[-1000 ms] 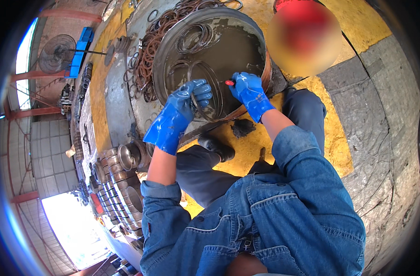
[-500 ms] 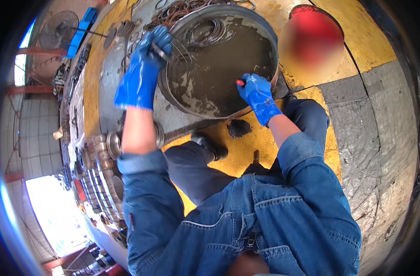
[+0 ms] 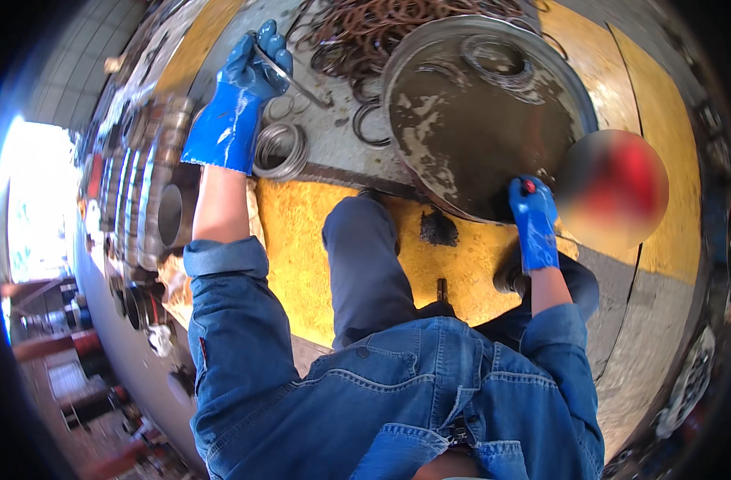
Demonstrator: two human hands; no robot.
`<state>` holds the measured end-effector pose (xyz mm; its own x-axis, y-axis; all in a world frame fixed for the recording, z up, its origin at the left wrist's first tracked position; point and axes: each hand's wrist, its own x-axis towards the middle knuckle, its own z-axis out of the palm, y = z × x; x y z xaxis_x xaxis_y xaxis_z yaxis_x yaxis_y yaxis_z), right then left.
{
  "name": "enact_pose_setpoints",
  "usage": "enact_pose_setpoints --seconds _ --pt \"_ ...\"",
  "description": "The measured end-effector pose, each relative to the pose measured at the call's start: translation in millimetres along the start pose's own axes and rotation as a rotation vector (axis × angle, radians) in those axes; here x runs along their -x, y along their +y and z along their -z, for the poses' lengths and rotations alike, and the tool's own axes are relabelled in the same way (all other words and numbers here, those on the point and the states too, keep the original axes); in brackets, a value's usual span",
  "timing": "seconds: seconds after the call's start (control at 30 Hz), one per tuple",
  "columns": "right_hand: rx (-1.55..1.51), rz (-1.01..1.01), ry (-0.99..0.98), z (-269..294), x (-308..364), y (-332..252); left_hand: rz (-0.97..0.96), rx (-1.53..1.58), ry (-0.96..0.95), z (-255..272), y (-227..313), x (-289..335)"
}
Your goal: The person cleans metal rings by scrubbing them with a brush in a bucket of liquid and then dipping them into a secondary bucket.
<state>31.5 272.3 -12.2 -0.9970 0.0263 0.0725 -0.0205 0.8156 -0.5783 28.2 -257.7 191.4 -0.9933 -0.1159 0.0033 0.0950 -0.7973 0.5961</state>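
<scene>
A round metal tub (image 3: 587,104) of murky brown-grey liquid stands in front of me. Several thin metal rings (image 3: 501,64) lie in it at the far side. My left hand (image 3: 253,68), in a wet blue glove, is raised to the left of the tub. Its fingers are closed on a thin metal ring (image 3: 289,76), seen nearly edge-on. At the tub's near right rim, my gloved right hand (image 3: 532,212) grips a red handle (image 3: 529,186); the tool's other end is hidden. Below my left hand, a stack of silver rings (image 3: 281,152) rests on the grey surface.
Brown rings (image 3: 365,36) are heaped beyond the tub. A blurred red round thing (image 3: 621,188) is at its right. Stacked metal cylinders (image 3: 145,184) stand at the left. Yellow floor (image 3: 301,272) with a dark patch (image 3: 438,228) lies around my legs.
My left hand has moved from above the tub's left edge to out over the grey surface, carrying metal. The view has turned left, so the tub now appears farther right. My right hand keeps the red handle.
</scene>
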Motion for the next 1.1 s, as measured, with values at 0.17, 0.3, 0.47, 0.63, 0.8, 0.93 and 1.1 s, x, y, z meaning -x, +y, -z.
enact_pose_setpoints --seconds 0.17,0.3,0.47,0.63,0.8,0.93,1.1 --pt "-0.177 0.038 -0.095 -23 -5 19 0.140 -0.248 0.131 118 28 58" --pt "-0.017 0.014 -0.244 -20 -11 26 0.195 -0.489 0.553 218 36 82" --pt "0.067 -0.037 -0.241 -7 -6 13 0.135 -0.887 0.654 270 5 89" --pt "-0.032 -0.085 -0.282 -9 -3 10 0.239 -1.231 0.789 349 -21 69" --pt "-0.052 -0.131 -0.321 -10 -5 16 0.383 -1.522 0.797 399 -32 49" --pt "-0.004 -0.107 -0.305 -8 -2 12 0.359 -1.896 0.776 425 -44 43" --pt "0.054 -0.145 -0.296 -7 -2 20 0.535 -2.090 0.933 415 -71 24"
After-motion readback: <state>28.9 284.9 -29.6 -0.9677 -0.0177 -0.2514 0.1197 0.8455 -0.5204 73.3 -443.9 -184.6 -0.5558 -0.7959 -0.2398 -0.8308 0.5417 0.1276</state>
